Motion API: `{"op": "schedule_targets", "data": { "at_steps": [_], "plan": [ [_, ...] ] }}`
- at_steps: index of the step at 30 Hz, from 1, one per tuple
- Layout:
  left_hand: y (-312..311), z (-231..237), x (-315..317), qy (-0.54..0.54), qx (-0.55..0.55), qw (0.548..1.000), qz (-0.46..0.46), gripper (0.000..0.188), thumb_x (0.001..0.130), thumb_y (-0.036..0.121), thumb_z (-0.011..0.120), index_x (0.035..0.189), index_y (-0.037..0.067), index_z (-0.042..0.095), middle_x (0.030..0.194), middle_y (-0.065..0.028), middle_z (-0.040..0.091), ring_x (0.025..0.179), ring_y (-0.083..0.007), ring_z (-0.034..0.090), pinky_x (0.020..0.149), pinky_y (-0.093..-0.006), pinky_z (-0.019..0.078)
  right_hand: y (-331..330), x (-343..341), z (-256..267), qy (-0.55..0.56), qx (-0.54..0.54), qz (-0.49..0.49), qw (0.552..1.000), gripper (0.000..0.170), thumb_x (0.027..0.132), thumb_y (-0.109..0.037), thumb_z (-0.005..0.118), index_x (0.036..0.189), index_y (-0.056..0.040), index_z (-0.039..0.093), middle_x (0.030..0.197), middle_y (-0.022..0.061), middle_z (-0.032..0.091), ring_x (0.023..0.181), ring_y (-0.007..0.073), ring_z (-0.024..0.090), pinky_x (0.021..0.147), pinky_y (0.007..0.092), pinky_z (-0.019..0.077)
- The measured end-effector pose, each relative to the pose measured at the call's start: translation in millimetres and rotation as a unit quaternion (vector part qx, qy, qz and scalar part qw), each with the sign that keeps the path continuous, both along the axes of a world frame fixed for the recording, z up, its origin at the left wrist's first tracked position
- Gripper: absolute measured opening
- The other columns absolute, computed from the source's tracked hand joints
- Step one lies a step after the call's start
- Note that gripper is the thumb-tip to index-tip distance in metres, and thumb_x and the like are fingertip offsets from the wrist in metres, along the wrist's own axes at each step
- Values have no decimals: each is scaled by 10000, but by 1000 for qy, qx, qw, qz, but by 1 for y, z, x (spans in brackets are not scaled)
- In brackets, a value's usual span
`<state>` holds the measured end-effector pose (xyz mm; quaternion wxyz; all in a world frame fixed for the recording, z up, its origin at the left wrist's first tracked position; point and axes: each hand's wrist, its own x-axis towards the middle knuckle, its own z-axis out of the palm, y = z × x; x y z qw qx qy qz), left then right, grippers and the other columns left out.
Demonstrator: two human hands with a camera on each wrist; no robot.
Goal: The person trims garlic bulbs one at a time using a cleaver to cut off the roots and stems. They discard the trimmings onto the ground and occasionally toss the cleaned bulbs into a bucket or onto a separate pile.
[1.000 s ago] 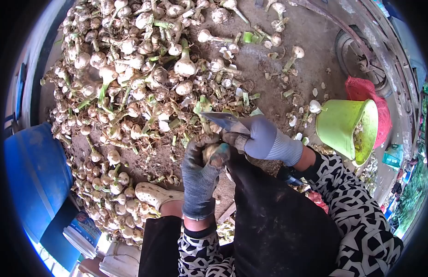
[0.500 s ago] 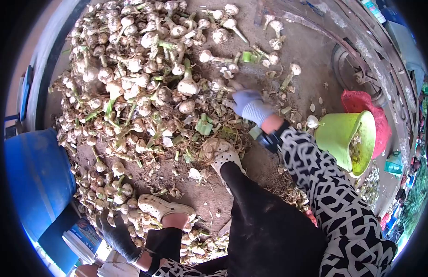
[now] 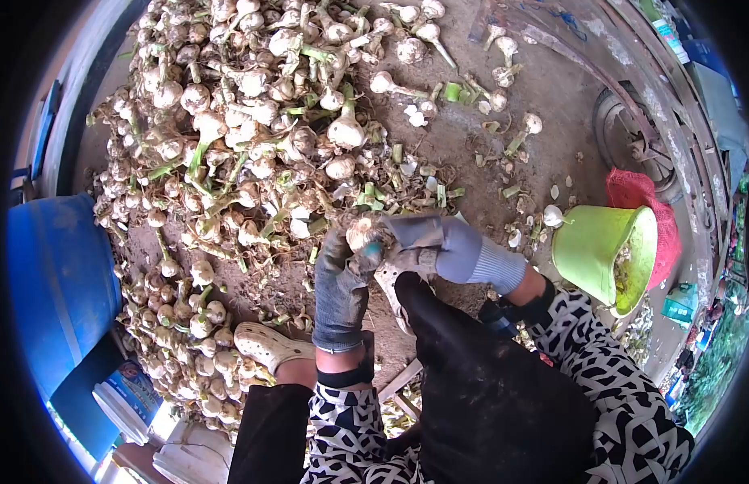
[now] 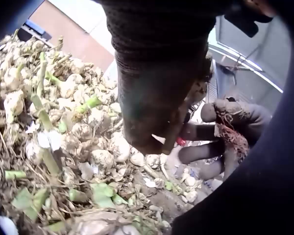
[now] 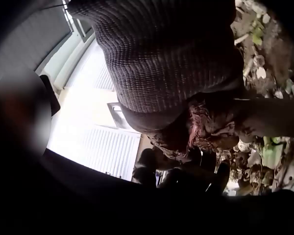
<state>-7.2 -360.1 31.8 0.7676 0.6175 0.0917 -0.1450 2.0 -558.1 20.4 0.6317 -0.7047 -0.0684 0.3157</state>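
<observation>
In the head view, my gloved left hand (image 3: 341,286) grips a garlic bulb (image 3: 362,232) with its thumb across it. From the right, my gloved right hand (image 3: 451,246) meets the bulb, its fingers against it. Tangled roots (image 4: 232,137) lie between the thumb and fingers of my right hand (image 4: 242,117) in the left wrist view. Reddish, papery fibres (image 5: 198,129) show beside the knitted glove of my right hand (image 5: 166,63) in the right wrist view. A dark bar (image 5: 277,117) stretches off to the right there; whether it is a stem or a blade, I cannot tell.
A large garlic heap (image 3: 253,137) spreads beyond the hands, a smaller pile of bulbs (image 3: 189,323) at lower left. Blue barrel (image 3: 64,282) stands left; green bucket (image 3: 588,250) and red net bag (image 3: 661,234) right. A shoe (image 3: 269,345) rests beside the smaller pile.
Half a second ago my hands were apart, the left open over the smaller pile, the right reaching at the heap. Now they meet at a bulb. The blade seen earlier is not clearly visible.
</observation>
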Motion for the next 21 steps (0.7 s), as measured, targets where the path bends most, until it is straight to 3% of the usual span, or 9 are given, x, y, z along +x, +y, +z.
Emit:
{"op": "schedule_targets", "data": {
  "at_steps": [2, 5, 8, 11, 13, 18, 19, 20, 21],
  "plan": [
    [7, 13, 1, 12, -15, 1000, -7, 495, 844, 220, 708, 1246, 17, 503, 1133, -102, 609, 1000, -174, 598, 821, -296, 504, -3, 11, 36, -327, -99, -56, 938, 210, 753, -124, 684, 957, -79, 656, 913, 68, 670, 759, 220, 657, 676, 342, 517],
    [11, 24, 0, 31, -6, 999, -7, 536, 782, 220, 773, 1206, 27, 507, 1130, -100, 593, 893, -165, 623, 721, -260, 537, -2, 17, 71, -340, -287, 27, 895, 269, 725, -167, 666, 987, -113, 637, 914, 49, 654, 803, 270, 662, 664, 389, 530],
    [7, 35, -1, -34, 30, 999, -7, 571, 766, 110, 756, 1233, 17, 440, 1138, -107, 563, 960, -185, 612, 837, -318, 545, 12, 19, 80, -420, -373, 82, 823, 228, 718, -201, 664, 929, -126, 629, 837, 39, 633, 786, 263, 667, 614, 405, 532],
    [11, 30, -6, -94, 86, 992, -6, 526, 765, 58, 725, 1210, 12, 447, 1133, -109, 562, 1017, -196, 604, 873, -346, 540, 15, 18, 79, -425, -394, 104, 808, 309, 778, -359, 666, 994, -140, 637, 887, 62, 652, 705, 253, 659, 570, 377, 519],
    [4, 44, -9, 9, -60, 998, 33, 533, 750, 56, 731, 1201, 5, 450, 1161, -116, 553, 1000, -199, 611, 874, -349, 533, 15, 14, 79, -416, -388, 103, 816, 311, 777, -361, 666, 997, -143, 637, 885, 61, 653, 701, 261, 655, 566, 379, 515],
    [2, 33, -19, 1, -16, 1000, 10, 704, 738, 364, 761, 1232, -8, 425, 1122, -125, 588, 928, -195, 630, 799, -317, 548, 11, 5, 56, -382, -357, 39, 852, 217, 756, -225, 627, 943, -115, 625, 788, 88, 636, 743, 285, 671, 611, 423, 533],
    [3, 27, -25, -37, -20, 999, -5, 830, 756, 555, 721, 1273, -10, 400, 1124, -139, 592, 898, -198, 642, 784, -315, 556, 7, 9, 37, -272, -384, 81, 879, 234, 785, -276, 616, 959, -121, 639, 822, 103, 646, 741, 303, 661, 624, 427, 526],
    [1, 36, -28, -19, -177, 984, -1, 669, 727, 303, 806, 1201, -6, 450, 1005, -97, 629, 898, -185, 635, 762, -306, 546, 0, 12, 11, -158, -404, 120, 893, 261, 814, -327, 605, 974, -126, 653, 856, 118, 656, 740, 321, 651, 637, 430, 520],
    [-12, 64, -31, 22, -70, 997, 4, 779, 698, 447, 819, 1217, 1, 447, 991, -106, 633, 901, -182, 635, 776, -310, 539, -16, 17, -31, -127, -476, 194, 848, 236, 842, -269, 537, 967, -109, 658, 844, 154, 659, 780, 335, 651, 686, 450, 521]
  ]
}}
